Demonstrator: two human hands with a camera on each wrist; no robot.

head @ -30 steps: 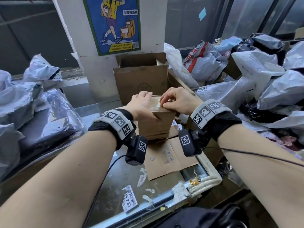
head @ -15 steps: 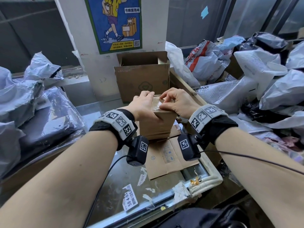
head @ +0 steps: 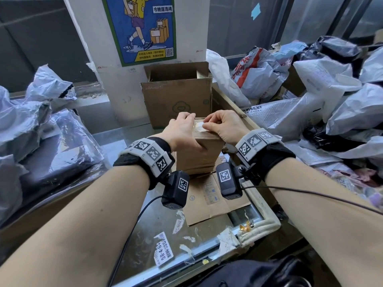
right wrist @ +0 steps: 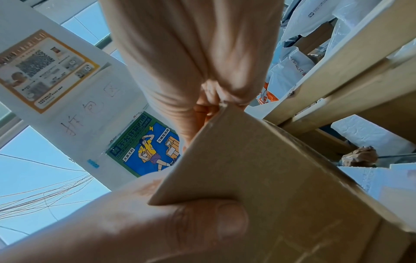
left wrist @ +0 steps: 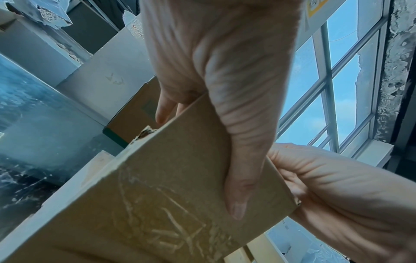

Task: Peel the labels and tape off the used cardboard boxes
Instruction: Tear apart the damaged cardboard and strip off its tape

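Right hand (head: 224, 126) has shifted a little along the top of the small cardboard box (head: 200, 154) since the earlier frames: the fingertips (head: 207, 126) sat further toward the left thumb before, and now a pale curl of clear tape (head: 198, 127) shows lifted between the two hands where earlier it lay flatter. Box itself has not moved; it stands upright on flattened cardboard (head: 209, 198) on the glass counter (head: 124, 146), just in front of the bigger open box (head: 178, 94).

Left hand (head: 183, 133) wraps the box's top left corner, thumb down the near face, other fingers over the far side, clearly clamping it in place; the left wrist view shows the thumb (left wrist: 238, 178) flat along the cardboard. Right-hand thumb and forefinger are pinched together on the tape edge at the top; the right wrist view only shows bunched fingers at the box corner (right wrist: 221, 106), so how much tape sits in the pinch cannot be told.

Judgement: peel has started, the tape end is freed but most of the strip looks still stuck along the top. Next pull likely needs a low, steady angle, or the thin tape may tear or take the cardboard's surface with it. Torn label scraps (head: 163, 248) lie on the counter's near edge.
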